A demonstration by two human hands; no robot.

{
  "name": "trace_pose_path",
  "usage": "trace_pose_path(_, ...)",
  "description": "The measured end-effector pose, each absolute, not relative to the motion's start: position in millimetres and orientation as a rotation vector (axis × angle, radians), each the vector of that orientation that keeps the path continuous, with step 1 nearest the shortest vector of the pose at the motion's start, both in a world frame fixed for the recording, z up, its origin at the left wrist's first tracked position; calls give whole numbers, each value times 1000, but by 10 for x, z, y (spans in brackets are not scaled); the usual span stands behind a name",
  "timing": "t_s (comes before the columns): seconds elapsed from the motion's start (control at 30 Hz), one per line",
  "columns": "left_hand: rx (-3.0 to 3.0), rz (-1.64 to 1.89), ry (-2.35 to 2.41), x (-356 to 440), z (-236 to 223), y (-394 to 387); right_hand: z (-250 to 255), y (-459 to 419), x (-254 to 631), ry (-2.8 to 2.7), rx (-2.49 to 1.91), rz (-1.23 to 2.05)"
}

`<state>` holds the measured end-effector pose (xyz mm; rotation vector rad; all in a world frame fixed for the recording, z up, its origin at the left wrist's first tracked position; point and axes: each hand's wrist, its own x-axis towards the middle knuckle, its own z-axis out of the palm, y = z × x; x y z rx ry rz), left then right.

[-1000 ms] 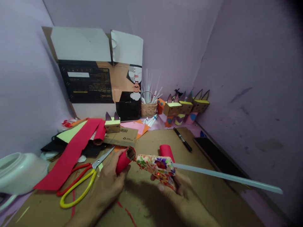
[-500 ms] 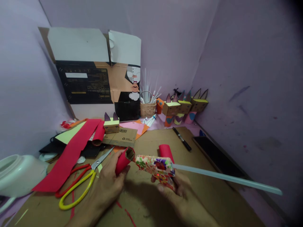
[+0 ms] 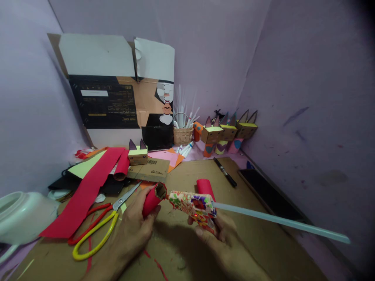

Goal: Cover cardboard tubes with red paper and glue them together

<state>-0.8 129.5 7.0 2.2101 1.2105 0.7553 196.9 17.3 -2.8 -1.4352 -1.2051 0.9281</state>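
Observation:
My left hand [image 3: 137, 222] is wrapped round a red paper-covered cardboard tube [image 3: 151, 201], whose open end is tilted up and to the right. In my right hand [image 3: 218, 236] is a hot glue gun [image 3: 191, 205] patterned with flowers, a small red light glowing on its side. Its nozzle meets or nearly meets the tube's rim. A long translucent glue stick [image 3: 281, 223] sticks out of the gun's back toward the right. Behind the gun, a second red tube [image 3: 206, 188] lies on the cardboard sheet [image 3: 178, 249].
Scissors [image 3: 101, 230] and a red paper strip [image 3: 90, 191] lie left, near a white pot [image 3: 25, 216]. A black marker [image 3: 225, 172] and a dark phone-like slab [image 3: 271, 195] are at right. Cat-eared box heads [image 3: 213, 134] on tubes line the back beside a basket [image 3: 183, 136].
Almost nothing differs. The glue gun has shifted very slightly in my right hand, its nozzle staying by the tube's rim.

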Motion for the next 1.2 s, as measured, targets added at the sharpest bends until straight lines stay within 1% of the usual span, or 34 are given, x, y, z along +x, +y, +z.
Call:
trace_pose_path(0.47, 2212, 742, 1217, 12, 111, 1279, 43, 170, 1928, -1196, -1416, 950)
trace_pose_path(0.6, 2209, 739, 1222, 17, 101, 1282, 67, 157, 1917, -1173, -1473, 926)
trace_pose_path(0.9, 2220, 727, 1216, 29, 146, 1262, 58, 164, 1951, -1280, -1486, 905)
trace_pose_path(1.2, 2184, 734, 1220, 28, 126, 1270, 69, 175, 1949, -1209, -1460, 919)
